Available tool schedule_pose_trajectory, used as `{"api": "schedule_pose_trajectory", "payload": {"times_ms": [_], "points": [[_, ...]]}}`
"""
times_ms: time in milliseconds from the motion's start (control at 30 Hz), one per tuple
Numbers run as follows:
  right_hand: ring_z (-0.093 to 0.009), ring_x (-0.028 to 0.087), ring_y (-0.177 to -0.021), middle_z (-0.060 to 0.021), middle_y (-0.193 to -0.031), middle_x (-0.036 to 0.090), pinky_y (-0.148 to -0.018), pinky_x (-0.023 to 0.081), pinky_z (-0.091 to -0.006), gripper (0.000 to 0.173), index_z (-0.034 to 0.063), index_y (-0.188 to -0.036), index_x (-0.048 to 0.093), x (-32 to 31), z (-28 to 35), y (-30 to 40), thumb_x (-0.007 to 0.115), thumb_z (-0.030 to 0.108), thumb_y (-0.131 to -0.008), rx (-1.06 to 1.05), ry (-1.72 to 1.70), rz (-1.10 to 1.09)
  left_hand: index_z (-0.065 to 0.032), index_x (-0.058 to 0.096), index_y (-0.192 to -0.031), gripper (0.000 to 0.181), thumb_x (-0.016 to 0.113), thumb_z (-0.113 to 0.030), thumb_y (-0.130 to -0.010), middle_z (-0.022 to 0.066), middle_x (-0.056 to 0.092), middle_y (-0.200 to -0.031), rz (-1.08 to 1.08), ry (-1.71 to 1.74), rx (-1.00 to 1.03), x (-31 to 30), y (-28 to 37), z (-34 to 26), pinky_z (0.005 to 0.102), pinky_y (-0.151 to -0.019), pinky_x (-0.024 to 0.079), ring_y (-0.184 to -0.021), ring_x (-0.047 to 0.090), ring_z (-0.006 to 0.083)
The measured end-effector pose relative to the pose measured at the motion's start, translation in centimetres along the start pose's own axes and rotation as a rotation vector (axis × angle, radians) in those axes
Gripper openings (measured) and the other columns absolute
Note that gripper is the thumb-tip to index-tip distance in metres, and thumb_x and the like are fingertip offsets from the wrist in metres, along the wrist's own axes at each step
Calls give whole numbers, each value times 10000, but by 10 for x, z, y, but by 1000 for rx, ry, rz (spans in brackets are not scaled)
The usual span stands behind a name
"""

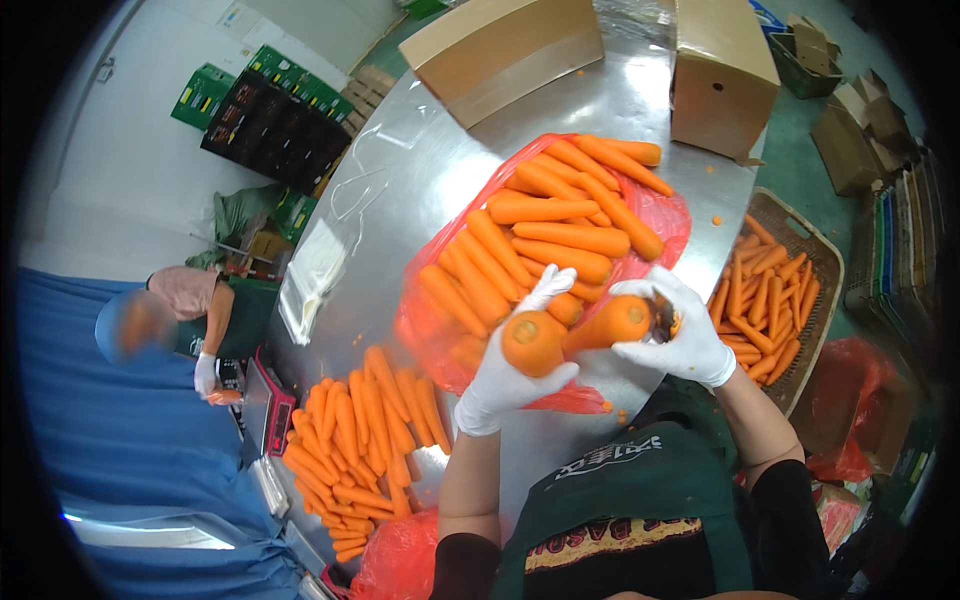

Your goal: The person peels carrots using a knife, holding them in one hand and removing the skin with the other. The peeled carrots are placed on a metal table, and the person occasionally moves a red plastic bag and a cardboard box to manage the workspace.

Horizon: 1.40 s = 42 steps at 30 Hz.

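White gloves cover both hands. My left hand [502, 367] is closed around a thick carrot [533, 343], its stem end facing up. In my right hand [682, 330] is a small dark tool [663, 319], mostly hidden by the fingers, next to the stem end of another carrot [626, 319]; the right fingertips touch this carrot, and whether they grip it is unclear. Beyond the hands, many large carrots [574, 238] lie on an open red plastic bag [664, 214] on the metal table [405, 300]. A pile of thinner carrots [360, 435] rests at the left.
Two cardboard boxes [517, 67] [724, 82] stand at the table's far side. A brown plastic basket [821, 330] of carrots is at the right. White plastic bags [311, 277] and a scale [270, 409] are on the left, where a co-worker [202, 307] holds something orange.
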State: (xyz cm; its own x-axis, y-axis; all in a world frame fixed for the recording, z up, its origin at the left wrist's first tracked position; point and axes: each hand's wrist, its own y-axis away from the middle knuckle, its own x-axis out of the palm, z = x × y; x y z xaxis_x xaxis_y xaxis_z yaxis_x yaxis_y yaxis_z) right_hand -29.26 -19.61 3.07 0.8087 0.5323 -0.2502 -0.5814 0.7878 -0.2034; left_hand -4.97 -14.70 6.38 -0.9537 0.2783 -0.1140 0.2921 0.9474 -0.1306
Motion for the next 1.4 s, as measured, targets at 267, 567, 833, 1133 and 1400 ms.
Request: {"api": "schedule_pose_trajectory", "payload": {"times_ms": [267,567,833,1133,1400], "points": [[-210,551,-814,-95,-910,528,-736,455,-307,519,9,-1189,617,17,33,4,811,179,-739,-122,-169,-57,-27,104,-1545,1136,837,-128,-684,101,382,-1490,136,402,-228,28,22,3,362,-1135,300,-1380,368,206],[-64,558,-733,-30,-914,583,-656,446,-222,293,6,-1087,652,22,52,11,736,56,-811,45,-219,-21,6,214,-1491,971,753,-22,-683,160,371,-1419,-124,-460,72,43,60,-2,376,-1107,323,-1343,383,269],[-142,619,-704,-63,-810,657,-626,479,-250,125,21,-912,697,39,63,6,740,23,-795,-143,-6,-93,35,344,-1409,915,805,-86,-629,201,451,-1280,-180,-815,174,36,69,-23,427,-1011,369,-1159,455,363],[-281,617,-693,-134,-792,621,-636,491,-309,105,19,-874,644,52,57,2,711,71,-812,-153,132,-137,-14,385,-1424,921,772,-192,-608,172,466,-1218,-217,-1152,135,35,71,-28,464,-969,319,-1136,444,355],[-106,603,-623,-32,-683,623,-604,470,-246,116,15,-807,641,27,78,-9,672,117,-853,461,-459,341,-20,400,-1414,907,774,-216,-611,167,466,-1215,-247,-1263,113,35,69,-20,465,-954,329,-1123,451,347]]}}
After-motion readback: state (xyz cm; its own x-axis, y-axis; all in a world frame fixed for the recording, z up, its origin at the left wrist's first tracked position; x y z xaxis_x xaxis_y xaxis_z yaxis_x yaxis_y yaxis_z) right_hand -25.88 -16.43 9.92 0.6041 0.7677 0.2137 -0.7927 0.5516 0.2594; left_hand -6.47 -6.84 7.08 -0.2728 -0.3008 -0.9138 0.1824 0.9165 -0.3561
